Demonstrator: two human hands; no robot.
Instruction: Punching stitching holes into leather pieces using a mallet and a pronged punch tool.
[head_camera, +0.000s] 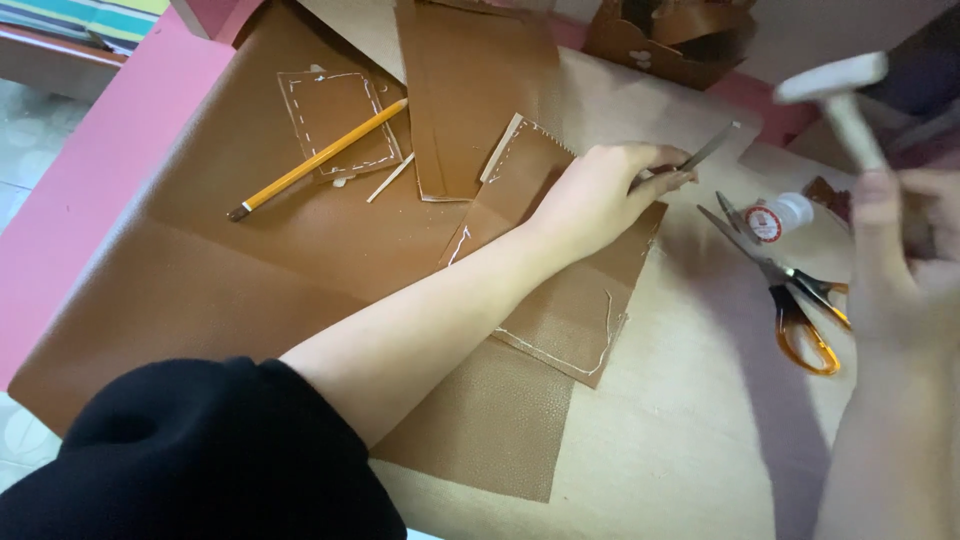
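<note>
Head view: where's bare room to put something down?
Free: the bare tabletop in front, between the stitched leather piece and the right hand; also plain leather sheet below the pencil. Crowded: around the left hand with its metal tool, the scissors and small bottle.

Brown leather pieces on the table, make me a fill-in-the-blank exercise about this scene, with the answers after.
1. The left hand holds a thin metal tool against a stitched brown ____ piece.
2. The raised right hand grips a pale ____.
3. The yellow ____ lies across a small stitched brown square.
4. The scissors have ____ handles.

Missing words: leather; hammer; pencil; orange
</note>
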